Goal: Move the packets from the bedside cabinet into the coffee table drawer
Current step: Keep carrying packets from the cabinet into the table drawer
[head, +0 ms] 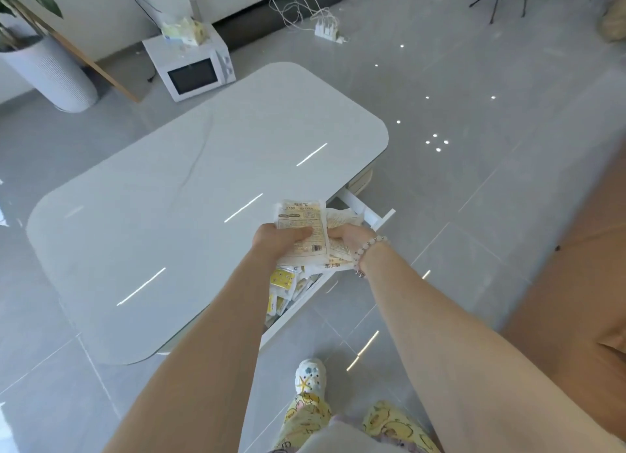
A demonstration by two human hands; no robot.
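Both hands meet over the open drawer (364, 208) at the near right side of the coffee table (189, 195). Together they hold a bundle of packets (303, 222), pale and printed in yellow, just above the drawer. The top one reads "HAND WARMER".

The left hand (276, 241) grips the bundle from the left, and its fingers (303, 233) curl over the printed face of the top packet. The right hand (343, 239) clasps the bundle's right side. Most of its fingers are hidden behind the packets, so only the knuckles and a curled grip can be made out. A beaded bracelet (367, 247) circles that wrist.

Below the hands, more packets (283, 281) lie heaped in the drawer. The forearms cover much of the heap, so how full it is cannot be told. The drawer's far white wall juts out past the surface, and its near front panel slants towards the floor.

On the floor beyond the table stands a white microwave (196, 70) with a tissue pack (184, 31) on top. A ribbed white planter (50, 73) stands far left, its plant cut off by the frame. A power strip (327, 31) with tangled white cables lies further back. A white clog (310, 374) shows near the bottom edge. At the right, a tan shape (576, 283) runs out of frame and is hard to identify.
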